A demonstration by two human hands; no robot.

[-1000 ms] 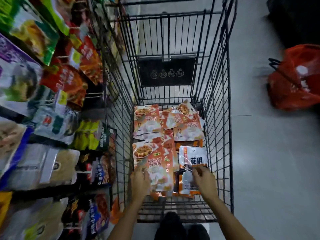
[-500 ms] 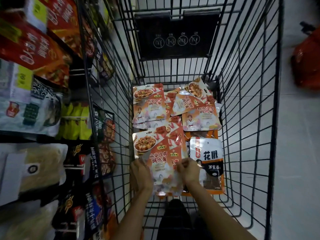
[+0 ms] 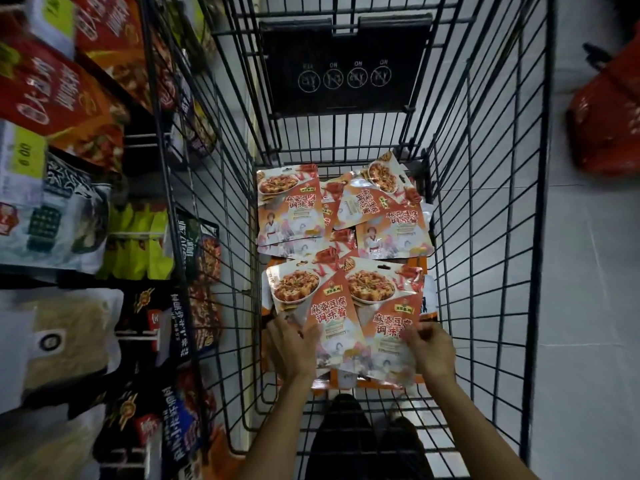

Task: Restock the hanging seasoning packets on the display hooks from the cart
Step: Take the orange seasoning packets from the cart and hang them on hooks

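Both my hands reach down into the black wire cart (image 3: 485, 237). My left hand (image 3: 292, 348) grips the lower left edge of an orange mapo tofu sauce packet (image 3: 311, 299). My right hand (image 3: 431, 351) holds the lower right of a second, identical packet (image 3: 381, 306) that fans out to the right over the first. Several more of the same packets (image 3: 294, 206) lie flat at the far end of the cart floor. The display hooks (image 3: 142, 233) with hanging seasoning packets stand on the left.
The display rack on the left is full of hanging bags: red packets (image 3: 62, 95) up top, yellow-green ones (image 3: 138, 240), dark ones (image 3: 187, 327) lower down. A black sign panel (image 3: 346, 64) hangs on the cart's far wall. A red bag (image 3: 609, 126) lies on the floor at right.
My right hand left the white peppercorn packet and took hold of the orange sauce packets. The two top packets have spread apart into a fan, covering the white packet. The camera dipped closer.
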